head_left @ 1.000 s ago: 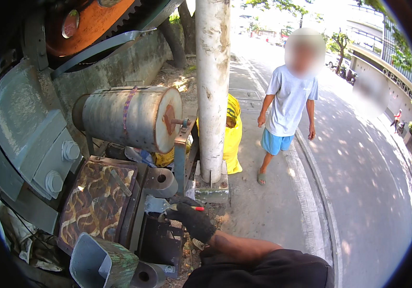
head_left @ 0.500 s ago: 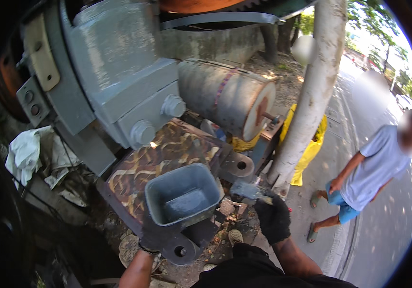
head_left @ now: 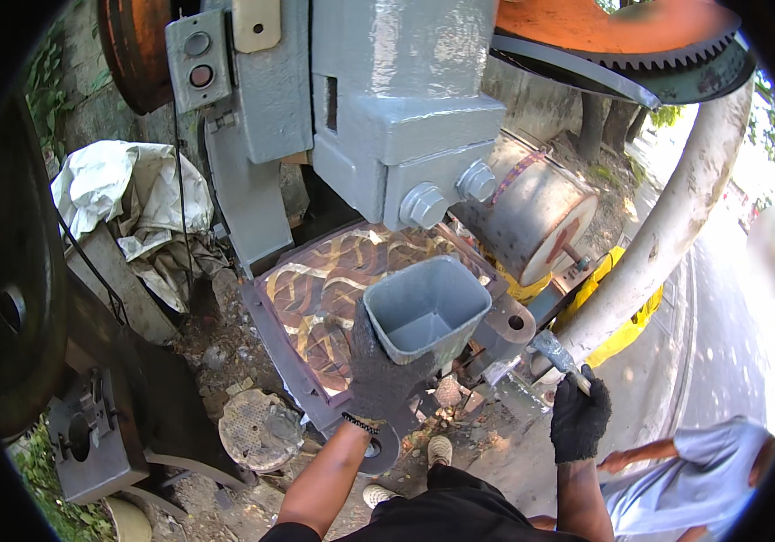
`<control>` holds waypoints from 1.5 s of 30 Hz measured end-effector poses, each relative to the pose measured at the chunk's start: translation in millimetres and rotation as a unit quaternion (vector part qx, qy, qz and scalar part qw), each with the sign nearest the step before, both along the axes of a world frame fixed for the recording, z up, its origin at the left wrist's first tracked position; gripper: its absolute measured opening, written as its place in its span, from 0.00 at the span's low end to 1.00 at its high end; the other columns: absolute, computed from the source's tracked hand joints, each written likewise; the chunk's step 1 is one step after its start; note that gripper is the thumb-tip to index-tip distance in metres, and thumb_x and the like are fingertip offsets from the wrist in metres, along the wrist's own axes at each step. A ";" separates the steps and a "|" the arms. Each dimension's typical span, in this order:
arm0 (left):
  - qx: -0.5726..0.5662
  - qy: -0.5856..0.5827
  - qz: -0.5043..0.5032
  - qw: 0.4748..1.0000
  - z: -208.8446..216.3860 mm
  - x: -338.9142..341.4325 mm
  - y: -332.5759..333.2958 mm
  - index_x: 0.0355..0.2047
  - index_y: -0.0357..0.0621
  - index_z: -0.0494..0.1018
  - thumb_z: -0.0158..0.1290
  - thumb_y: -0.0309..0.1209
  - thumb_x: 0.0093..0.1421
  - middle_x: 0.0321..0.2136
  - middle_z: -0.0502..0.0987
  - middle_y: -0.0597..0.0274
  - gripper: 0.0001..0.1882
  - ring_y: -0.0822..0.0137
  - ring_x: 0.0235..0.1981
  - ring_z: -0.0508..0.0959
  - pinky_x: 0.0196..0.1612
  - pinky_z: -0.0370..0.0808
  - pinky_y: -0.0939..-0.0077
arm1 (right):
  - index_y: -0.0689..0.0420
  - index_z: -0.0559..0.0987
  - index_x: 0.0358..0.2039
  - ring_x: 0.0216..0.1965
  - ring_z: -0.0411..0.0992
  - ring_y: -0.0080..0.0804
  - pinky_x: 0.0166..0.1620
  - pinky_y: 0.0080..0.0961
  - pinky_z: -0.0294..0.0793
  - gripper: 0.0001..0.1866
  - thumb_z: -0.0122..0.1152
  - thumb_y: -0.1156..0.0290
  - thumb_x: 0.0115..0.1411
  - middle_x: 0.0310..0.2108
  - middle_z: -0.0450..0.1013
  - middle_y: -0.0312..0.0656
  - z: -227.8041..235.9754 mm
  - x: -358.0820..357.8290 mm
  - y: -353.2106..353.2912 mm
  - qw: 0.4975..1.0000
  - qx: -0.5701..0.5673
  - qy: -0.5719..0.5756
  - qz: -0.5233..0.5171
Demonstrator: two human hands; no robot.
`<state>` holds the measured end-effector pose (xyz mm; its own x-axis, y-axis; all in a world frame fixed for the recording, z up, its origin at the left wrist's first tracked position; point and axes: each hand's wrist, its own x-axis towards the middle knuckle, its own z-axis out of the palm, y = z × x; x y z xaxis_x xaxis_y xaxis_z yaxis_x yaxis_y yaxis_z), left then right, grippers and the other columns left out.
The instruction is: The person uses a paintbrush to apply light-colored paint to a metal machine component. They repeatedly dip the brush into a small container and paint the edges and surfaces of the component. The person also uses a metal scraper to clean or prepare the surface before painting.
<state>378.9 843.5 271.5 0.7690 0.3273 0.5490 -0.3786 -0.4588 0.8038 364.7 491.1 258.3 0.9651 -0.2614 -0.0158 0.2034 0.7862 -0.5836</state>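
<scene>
My left hand point(head_left: 385, 384), in a dark glove, grips the near left side of a grey rectangular tub point(head_left: 423, 341). Grey paint coats the tub's inside. In my right hand point(head_left: 581, 420), gloved in black, is a paintbrush point(head_left: 554, 349) with grey-smeared bristles pointing up and left. The brush is apart from the tub, to its right. Beyond the tub stands a grey-painted machine point(head_left: 405, 135) with two large bolts point(head_left: 424, 206) low on its front. A brown patterned sheet point(head_left: 310, 303) covers the machine's base beneath and left of the tub.
A rusty metal drum point(head_left: 532, 212) lies behind the base, near a pale leaning trunk point(head_left: 708, 199) and a yellow sack point(head_left: 622, 325). An orange toothed wheel point(head_left: 622, 32) overhangs at upper right. Another person point(head_left: 695, 479) is close at lower right. White sheeting point(head_left: 130, 185) lies left.
My view has swung left and the machine shows farther right. My left hand now shows against the tub's side. The brush has come into clearer view, and the other person is nearer.
</scene>
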 end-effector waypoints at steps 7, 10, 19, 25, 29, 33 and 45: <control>-0.039 0.003 0.031 0.999 -14.3 32.9 17.6 0.70 0.36 0.54 0.74 0.51 0.47 0.64 0.66 0.45 0.59 0.47 0.66 0.67 0.68 0.63 0.52 | 0.68 0.76 0.56 0.49 0.80 0.43 0.53 0.37 0.85 0.21 0.58 0.66 0.69 0.47 0.79 0.50 27.4 -8.0 13.2 0.999 -0.040 -0.010 0.015; 0.004 0.041 0.054 0.998 -19.1 34.8 22.5 0.72 0.35 0.51 0.71 0.55 0.47 0.66 0.62 0.42 0.62 0.46 0.69 0.63 0.72 0.56 0.49 | 0.68 0.75 0.57 0.49 0.80 0.43 0.53 0.38 0.85 0.22 0.58 0.65 0.69 0.48 0.79 0.50 37.2 -3.1 25.4 0.998 -0.053 -0.013 0.029; 0.066 0.145 0.080 0.984 -14.8 3.8 31.8 0.74 0.33 0.49 0.70 0.53 0.49 0.71 0.57 0.38 0.63 0.43 0.74 0.54 0.76 0.47 0.46 | 0.64 0.76 0.56 0.49 0.78 0.40 0.55 0.35 0.80 0.20 0.58 0.63 0.70 0.47 0.77 0.46 50.4 6.6 76.8 0.992 -0.044 -0.046 0.110; -0.173 0.100 -0.001 0.980 -34.6 -70.5 40.6 0.74 0.30 0.47 0.69 0.33 0.55 0.71 0.57 0.39 0.55 0.45 0.74 0.57 0.74 0.58 0.54 | 0.69 0.71 0.59 0.51 0.79 0.44 0.56 0.36 0.84 0.22 0.57 0.68 0.69 0.51 0.75 0.54 62.0 11.1 92.6 0.989 -0.045 -0.049 0.130; -0.025 0.034 0.089 0.995 -66.9 -143.0 28.9 0.70 0.33 0.59 0.63 0.22 0.60 0.65 0.69 0.46 0.40 0.58 0.66 0.72 0.63 0.75 0.63 | 0.65 0.75 0.56 0.49 0.79 0.41 0.52 0.34 0.82 0.20 0.57 0.65 0.70 0.47 0.77 0.49 73.7 8.9 106.0 0.989 -0.082 -0.046 0.114; -0.177 0.080 0.084 0.977 -103.2 -202.8 21.5 0.66 0.33 0.63 0.62 0.22 0.62 0.58 0.74 0.48 0.34 0.60 0.59 0.77 0.61 0.76 0.63 | 0.65 0.77 0.54 0.47 0.79 0.39 0.50 0.34 0.80 0.20 0.57 0.62 0.71 0.45 0.78 0.47 89.6 -4.1 122.3 0.987 -0.090 -0.063 0.115; -0.270 0.156 0.335 0.889 -212.4 -276.5 109.1 0.61 0.33 0.71 0.56 0.28 0.69 0.43 0.76 0.65 0.22 0.74 0.40 0.74 0.49 0.73 0.78 | 0.69 0.74 0.58 0.56 0.77 0.49 0.60 0.41 0.82 0.20 0.57 0.70 0.71 0.55 0.76 0.58 86.4 38.8 213.1 0.945 -0.180 -0.215 0.167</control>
